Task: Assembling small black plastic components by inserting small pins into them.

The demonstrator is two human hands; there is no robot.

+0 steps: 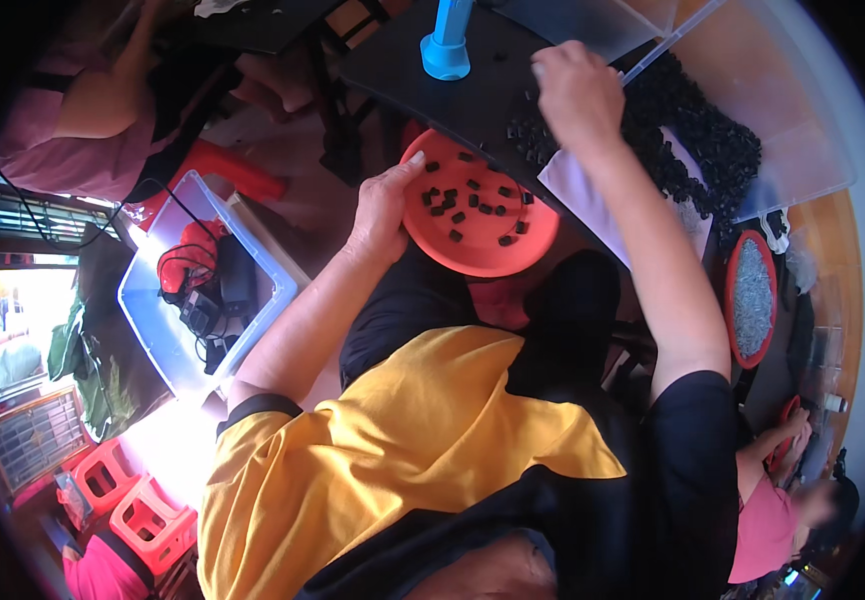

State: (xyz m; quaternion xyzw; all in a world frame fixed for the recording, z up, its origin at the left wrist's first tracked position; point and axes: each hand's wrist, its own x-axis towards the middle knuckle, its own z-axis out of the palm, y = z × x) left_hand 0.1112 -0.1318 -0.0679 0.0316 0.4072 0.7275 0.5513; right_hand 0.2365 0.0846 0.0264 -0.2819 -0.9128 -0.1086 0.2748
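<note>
My left hand (383, 215) grips the left rim of a round orange-red plastic basin (483, 255), thumb on the rim. The basin is tilted under the front edge of the black table (393, 65), and several small black parts (458, 217) lie scattered in it. Over the table, my right hand (581, 98) is closed with its fingers curled down; whatever they may hold is hidden. Below and beside that hand are loose black parts (528, 135), and a large heap of black parts (698, 130) spreads from a clear plastic bin to its right.
A blue stand-like object (446, 58) rises from the table. A red basin of clear small pieces (753, 300) stands at right. To the left is a clear tub (168, 345) with cables and a red item. Other people sit at upper left, lower left and lower right, near red stools (148, 520).
</note>
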